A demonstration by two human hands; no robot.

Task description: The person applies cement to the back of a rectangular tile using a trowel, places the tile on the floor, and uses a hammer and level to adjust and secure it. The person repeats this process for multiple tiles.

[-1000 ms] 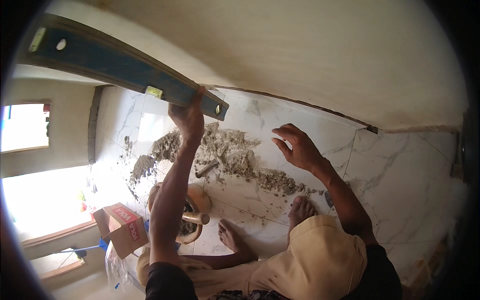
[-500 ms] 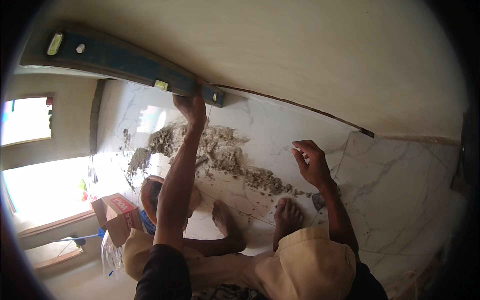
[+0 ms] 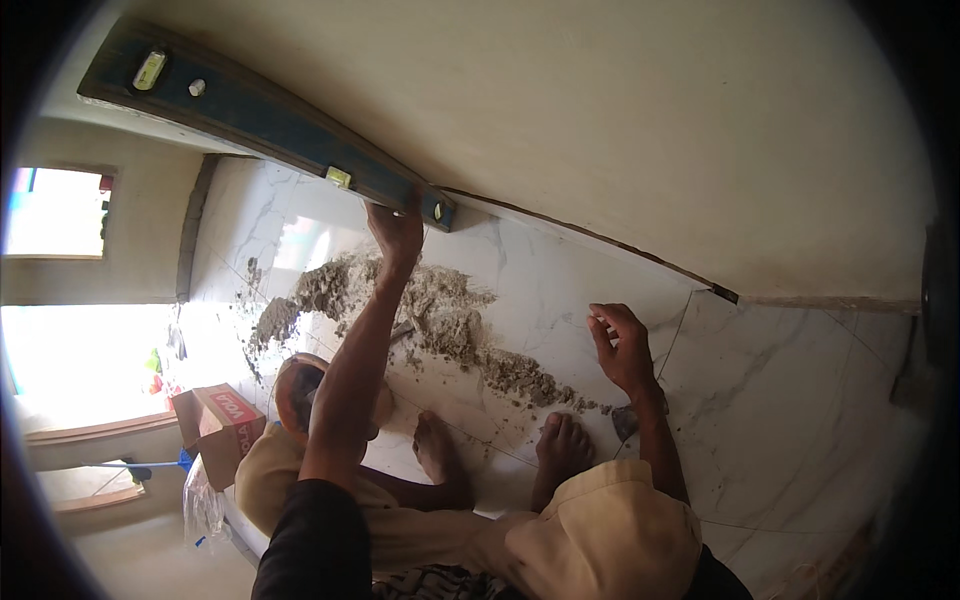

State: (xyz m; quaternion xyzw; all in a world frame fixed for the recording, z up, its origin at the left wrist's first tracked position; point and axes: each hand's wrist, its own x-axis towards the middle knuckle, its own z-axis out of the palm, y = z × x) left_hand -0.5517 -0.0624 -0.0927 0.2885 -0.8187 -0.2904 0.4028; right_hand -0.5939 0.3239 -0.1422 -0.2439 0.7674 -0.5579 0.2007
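L hand (image 3: 397,232), approx. 11 o'clock from centre, is closed round the near end of the blue spirit level (image 3: 270,125); fingers partly hidden behind it, so exact grip is hard to see. Level runs up toward 10–11 o'clock, alongside the wall (image 3: 650,130); can't tell if it's touching the wall or the floor (image 3: 780,400). Vials show pale yellow-green, bubbles too small to read.

R hand (image 3: 622,350), approx. 4 o'clock, is over the tiles, fingers loosely curled, thumb just apart from them; outer fingers out of sight.

Grey mortar (image 3: 455,335) lies in a rough band from 9 o'clock to 4–5, partly covered by L forearm. Short stubby tool (image 3: 402,331) sits in it, W of centre i.e. 8 o'clock; far end obscured. Orange bucket (image 3: 286,400), 8 o'clock, is mostly behind the same forearm, contents unclear. Dark flat blade (image 3: 624,424), 4–5 o'clock, is part-hidden by R forearm. Cardboard box (image 3: 232,450), 8 o'clock, is half blocked by the knee; window beyond is blown out white.
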